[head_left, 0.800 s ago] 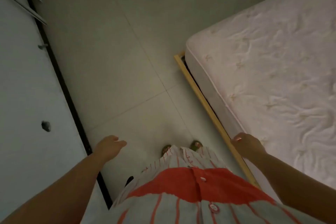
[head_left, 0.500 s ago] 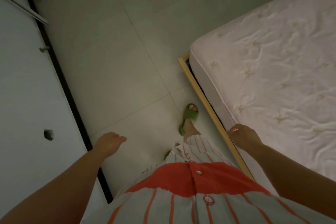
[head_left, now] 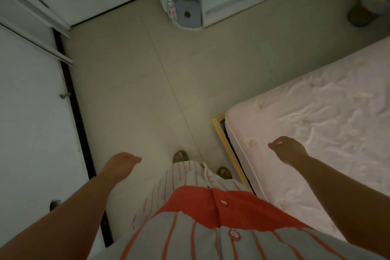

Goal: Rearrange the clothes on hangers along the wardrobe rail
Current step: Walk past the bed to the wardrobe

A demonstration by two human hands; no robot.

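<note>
Your left hand (head_left: 120, 164) hangs over the tiled floor (head_left: 147, 91) beside the white wardrobe door (head_left: 31, 133), fingers loosely extended and holding nothing. Your right hand (head_left: 288, 150) floats above the corner of the pink mattress (head_left: 327, 122), fingers relaxed and slightly curled, also empty. No hangers, clothes or rail show in this view; the wardrobe stands shut along your left. Your feet in green slippers (head_left: 180, 156) peek out below your striped red and grey garment (head_left: 211, 217). A white corner shelf (head_left: 185, 2) with bottles stands ahead.
</note>
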